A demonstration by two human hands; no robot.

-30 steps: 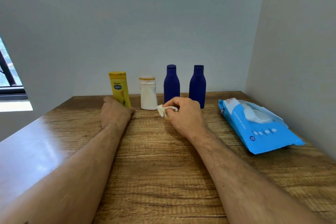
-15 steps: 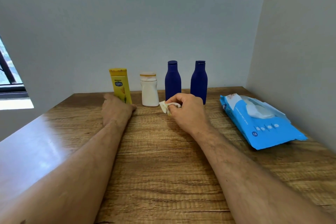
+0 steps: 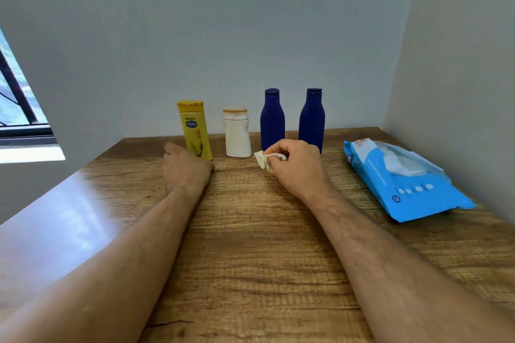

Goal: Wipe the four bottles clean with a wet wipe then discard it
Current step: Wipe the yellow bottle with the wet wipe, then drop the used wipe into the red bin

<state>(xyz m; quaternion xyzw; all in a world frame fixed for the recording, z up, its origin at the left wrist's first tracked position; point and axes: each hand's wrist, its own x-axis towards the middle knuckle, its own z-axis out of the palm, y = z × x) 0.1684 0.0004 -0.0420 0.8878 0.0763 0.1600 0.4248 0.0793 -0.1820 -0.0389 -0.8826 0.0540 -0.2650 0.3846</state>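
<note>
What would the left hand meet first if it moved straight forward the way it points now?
Most likely the yellow bottle: the left hand lies on the table just before its base, perhaps touching it already. Depth is unclear.

Soft daylight came from a window at the left, leaving pale glare on the table. Wide-angle distortion bent the edges; focus was sharp.

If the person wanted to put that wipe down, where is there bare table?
Bare wood lies between the two forearms, and between the right hand holding the crumpled white wipe and the blue wet-wipe pack. The back edge is crowded with four upright bottles.
</note>
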